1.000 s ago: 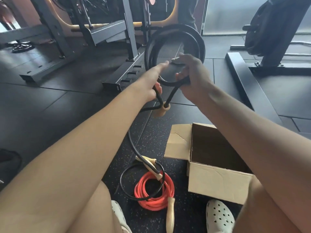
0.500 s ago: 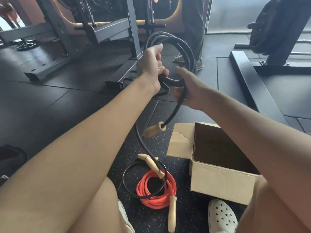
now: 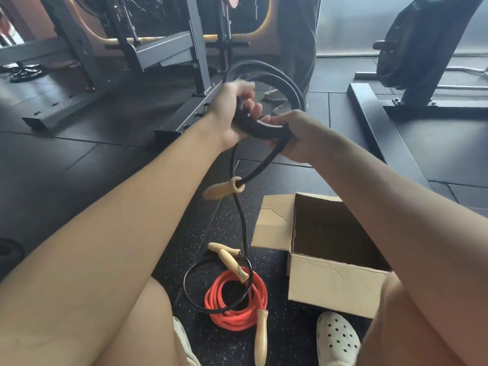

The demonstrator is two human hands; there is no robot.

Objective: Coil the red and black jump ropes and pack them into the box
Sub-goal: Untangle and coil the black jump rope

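1. The box [image 3: 330, 289] is found below the fingers of the right hand, with its flaps open. No rope is seen inside it, so packing is judged not yet begun.
2. The black jump rope [image 3: 286, 81] is held up as a coil. Its loops are stood above the fingers of both hands, and its tail is let down below them to the floor, where a loose ring is laid over the red coil.
3. The red jump rope [image 3: 237, 310] is left well below the fingers, near the box, already coiled and untouched.
4. The left hand [image 3: 232, 109], raised high on the loop half a second ago, is now brought down close to the right. Its fingers are curled round the gathered strands, so a fresh turn is judged to have been added.
5. The right hand [image 3: 298, 136], spread before, is now wrapped round the bundle.
6. A wooden handle [image 3: 220, 190] is hung below the fingers. The floor tail remains to be wound.
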